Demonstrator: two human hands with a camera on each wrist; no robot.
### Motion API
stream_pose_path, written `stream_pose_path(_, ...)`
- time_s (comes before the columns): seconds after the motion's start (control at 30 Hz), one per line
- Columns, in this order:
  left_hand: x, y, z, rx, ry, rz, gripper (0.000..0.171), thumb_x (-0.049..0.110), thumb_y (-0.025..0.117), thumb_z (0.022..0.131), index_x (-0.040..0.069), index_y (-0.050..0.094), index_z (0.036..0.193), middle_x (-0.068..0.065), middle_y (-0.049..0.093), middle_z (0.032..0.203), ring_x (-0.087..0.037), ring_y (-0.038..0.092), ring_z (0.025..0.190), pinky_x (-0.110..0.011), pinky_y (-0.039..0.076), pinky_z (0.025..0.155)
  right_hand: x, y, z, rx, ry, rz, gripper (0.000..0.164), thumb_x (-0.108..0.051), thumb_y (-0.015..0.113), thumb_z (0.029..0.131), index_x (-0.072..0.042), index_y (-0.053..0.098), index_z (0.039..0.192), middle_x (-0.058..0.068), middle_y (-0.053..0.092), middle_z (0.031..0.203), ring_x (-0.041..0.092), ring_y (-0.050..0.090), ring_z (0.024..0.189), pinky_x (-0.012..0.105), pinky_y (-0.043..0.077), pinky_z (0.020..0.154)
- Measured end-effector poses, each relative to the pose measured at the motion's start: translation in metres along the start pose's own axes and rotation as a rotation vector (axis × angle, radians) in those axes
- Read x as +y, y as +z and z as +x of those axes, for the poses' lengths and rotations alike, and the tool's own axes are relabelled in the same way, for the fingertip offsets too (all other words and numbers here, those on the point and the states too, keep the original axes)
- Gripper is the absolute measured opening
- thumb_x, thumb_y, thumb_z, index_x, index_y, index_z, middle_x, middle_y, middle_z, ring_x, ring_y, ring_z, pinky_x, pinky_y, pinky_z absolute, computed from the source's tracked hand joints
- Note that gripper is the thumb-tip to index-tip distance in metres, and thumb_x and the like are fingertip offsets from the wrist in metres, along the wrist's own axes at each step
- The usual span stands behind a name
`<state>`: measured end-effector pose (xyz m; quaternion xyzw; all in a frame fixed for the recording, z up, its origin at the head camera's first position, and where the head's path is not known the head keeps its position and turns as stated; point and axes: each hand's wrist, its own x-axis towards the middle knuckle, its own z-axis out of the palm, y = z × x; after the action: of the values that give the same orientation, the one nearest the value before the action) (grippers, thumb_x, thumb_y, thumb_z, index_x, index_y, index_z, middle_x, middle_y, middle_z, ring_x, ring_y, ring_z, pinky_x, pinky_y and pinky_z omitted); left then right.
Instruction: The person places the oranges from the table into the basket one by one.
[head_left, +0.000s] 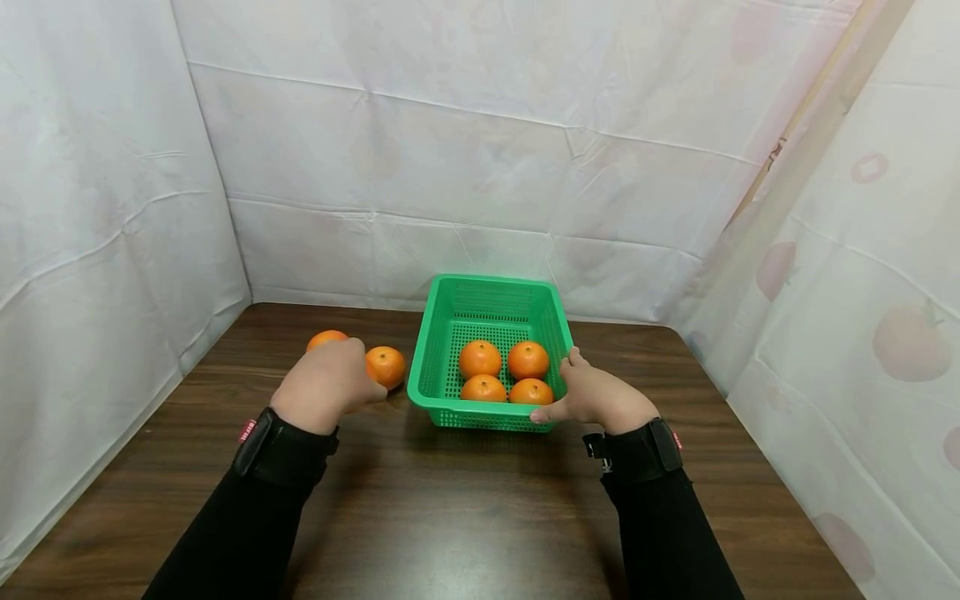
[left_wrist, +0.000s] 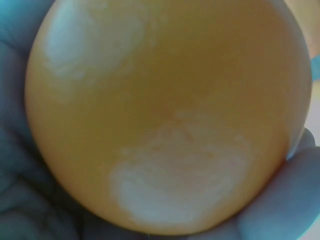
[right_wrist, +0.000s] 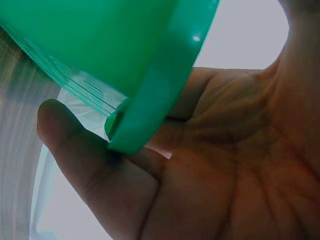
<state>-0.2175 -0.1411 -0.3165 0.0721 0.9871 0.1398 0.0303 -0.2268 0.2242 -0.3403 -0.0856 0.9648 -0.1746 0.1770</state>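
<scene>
My left hand holds an orange fruit, a mandarin or small orange, which fills the left wrist view with fingers around its sides. In the head view, a second orange shows behind that hand and another orange beside its thumb; whether either is the held one I cannot tell. A green plastic basket stands to the right, with several oranges in its front half. My right hand spreads around the basket's front right corner, thumb along the front and fingers at the side. In the right wrist view its thumb touches the rim.
Everything stands on a dark wooden table. White cloth hangs behind the table and at both sides, and the basket's back end is close to the rear cloth.
</scene>
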Motion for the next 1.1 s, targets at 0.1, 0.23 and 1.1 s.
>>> stream_pose_path(0.1,0.001,0.002,0.001,0.018,0.011,0.007,0.038,0.023,0.071,0.073,0.0,0.054,0.098,-0.007,0.055,0.073,-0.024,0.05,0.063,-0.037,0.043,0.057,0.0,0.0,0.001,0.005,-0.003,-0.003,0.12,-0.068,0.073,0.073,0.002,0.016,0.153,0.021,-0.009,0.158,0.042,0.019,0.139,0.055,0.036,0.103)
stream_pose_path(0.23,0.002,0.004,0.002,0.072,0.021,-0.002,0.041,0.025,0.071,0.073,0.0,0.051,0.099,-0.009,0.055,0.075,-0.025,0.051,0.062,-0.036,0.044,0.055,0.001,0.0,0.001,0.008,-0.002,-0.008,0.121,-0.069,0.073,0.073,0.002,0.016,0.153,0.021,-0.009,0.158,0.042,0.019,0.138,0.055,0.036,0.103)
stream_pose_path(1.1,0.013,0.025,0.026,0.398,0.218,-0.131,0.053,0.042,0.078,0.083,0.017,0.054,0.122,-0.014,0.049,0.111,-0.027,0.053,0.071,-0.037,0.048,0.057,0.001,0.001,0.0,0.003,0.003,-0.008,0.119,-0.068,0.072,0.074,0.001,0.016,0.153,0.02,-0.01,0.159,0.041,0.019,0.139,0.054,0.036,0.103)
